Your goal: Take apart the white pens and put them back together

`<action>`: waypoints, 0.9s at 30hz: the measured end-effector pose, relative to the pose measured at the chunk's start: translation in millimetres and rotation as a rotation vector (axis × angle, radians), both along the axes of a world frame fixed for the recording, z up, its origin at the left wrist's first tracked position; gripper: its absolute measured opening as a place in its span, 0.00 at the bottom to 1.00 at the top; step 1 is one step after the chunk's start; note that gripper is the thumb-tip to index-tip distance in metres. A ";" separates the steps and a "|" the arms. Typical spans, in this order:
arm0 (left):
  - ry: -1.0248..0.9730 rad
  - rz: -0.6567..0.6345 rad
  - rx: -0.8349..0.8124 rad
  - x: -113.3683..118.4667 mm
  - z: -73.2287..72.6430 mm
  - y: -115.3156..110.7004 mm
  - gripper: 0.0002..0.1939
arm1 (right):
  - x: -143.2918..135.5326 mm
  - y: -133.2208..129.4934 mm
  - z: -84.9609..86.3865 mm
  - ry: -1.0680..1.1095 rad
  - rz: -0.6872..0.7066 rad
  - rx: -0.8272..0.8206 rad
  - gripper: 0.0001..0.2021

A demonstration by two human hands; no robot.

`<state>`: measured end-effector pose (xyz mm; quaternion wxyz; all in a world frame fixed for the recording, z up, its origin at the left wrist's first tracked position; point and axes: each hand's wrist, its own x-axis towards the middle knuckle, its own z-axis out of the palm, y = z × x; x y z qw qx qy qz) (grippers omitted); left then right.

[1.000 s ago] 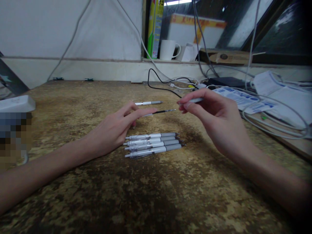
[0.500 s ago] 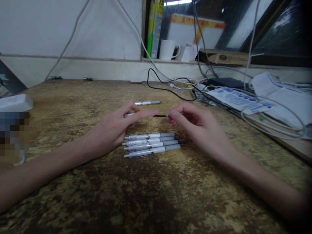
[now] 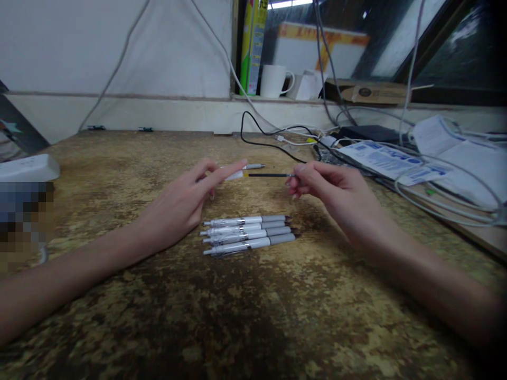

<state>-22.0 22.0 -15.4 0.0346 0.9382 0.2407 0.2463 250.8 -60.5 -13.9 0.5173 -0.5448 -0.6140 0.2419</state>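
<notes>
My left hand point(image 3: 188, 198) is closed on a white pen barrel point(image 3: 234, 176), its index finger stretched along it; most of the barrel is hidden by the fingers. My right hand point(image 3: 336, 195) pinches the tip end of a thin black pen refill point(image 3: 269, 175). The refill lies level between both hands, its yellowish tail end at the mouth of the barrel. Just behind the left fingertips lies another white and grey pen point(image 3: 254, 166), partly covered. Nearer to me, several white click pens with grey grips point(image 3: 249, 244) lie side by side, tips to the right.
Black and white cables point(image 3: 273, 150) run over the back of the worn wooden table point(image 3: 237, 316). Printed plastic packaging point(image 3: 390, 160) and white paper lie at the right. A white power strip point(image 3: 29, 168) is at the left. On the sill stands a white mug point(image 3: 273, 81).
My right hand has moved right and slightly up with the refill. More of the refill shows, including its yellowish tail at the barrel mouth. The left hand has shifted slightly with the barrel.
</notes>
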 end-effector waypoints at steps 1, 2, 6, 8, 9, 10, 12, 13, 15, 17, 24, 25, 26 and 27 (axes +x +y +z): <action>-0.011 0.026 -0.002 -0.2 -0.4 0.8 0.36 | 2.5 1.1 -0.4 0.034 -0.009 0.005 0.18; -0.019 0.048 -0.004 -0.5 -1.0 1.7 0.35 | 4.8 2.1 -0.6 0.067 -0.017 0.009 0.18; -0.038 0.087 -0.018 -1.1 -3.7 4.4 0.28 | 9.2 3.7 -0.6 0.149 -0.009 0.002 0.17; -0.034 0.104 -0.028 -1.0 -4.3 4.4 0.26 | 8.4 3.4 -0.4 0.156 0.015 -0.017 0.18; -0.032 0.114 -0.029 -0.8 -4.2 4.1 0.25 | 7.7 3.1 -0.3 0.153 0.031 -0.029 0.18; -0.029 0.122 -0.030 -0.6 -4.0 3.7 0.24 | 6.8 2.7 -0.2 0.144 0.047 -0.042 0.18; -0.028 0.136 -0.036 -0.4 -3.3 3.6 0.24 | 5.3 1.7 0.3 0.111 0.076 -0.064 0.18; -0.035 0.145 -0.046 -0.6 -3.1 4.3 0.23 | 4.6 1.0 0.9 0.087 0.087 -0.070 0.18; -0.074 0.184 -0.092 -1.9 -3.0 7.8 0.22 | 3.4 -0.8 2.4 0.030 0.106 -0.084 0.17; -0.133 0.251 -0.173 -4.2 -3.5 13.8 0.20 | 2.2 -2.6 3.8 -0.019 0.131 -0.103 0.17; -0.244 0.366 -0.402 -8.0 -4.1 26.9 0.12 | 1.0 -3.2 1.0 -0.060 0.144 -0.125 0.17; -0.252 0.361 -0.403 -7.8 -3.9 26.7 0.12 | 1.0 -2.9 0.7 -0.058 0.137 -0.120 0.17; -0.256 0.351 -0.402 -7.7 -3.7 26.2 0.12 | 0.8 -2.8 0.7 -0.053 0.131 -0.116 0.17; -0.255 0.341 -0.401 -7.7 -3.6 25.8 0.12 | 0.5 -2.8 1.1 -0.047 0.123 -0.112 0.17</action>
